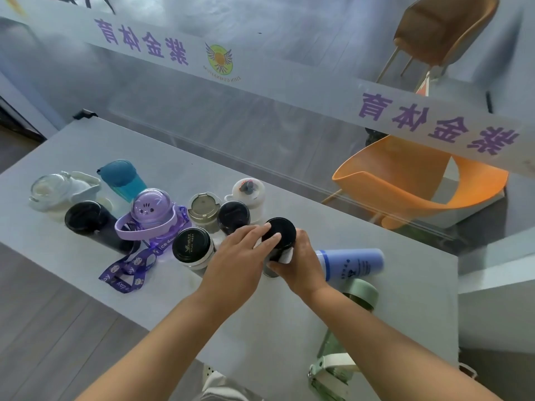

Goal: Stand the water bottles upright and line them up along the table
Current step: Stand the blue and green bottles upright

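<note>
Both my left hand (246, 256) and right hand (301, 261) grip the black-lidded bottle (279, 235) at frame centre, upright on the matte grey worktop (376, 299).

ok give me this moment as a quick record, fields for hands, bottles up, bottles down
hands: left hand and right hand both on the black-lidded bottle, upright
bottles up: purple bunny bottle, teal bottle, several more, clustered left
bottles down: blue bottle, green bottle
surface: grey table
</note>
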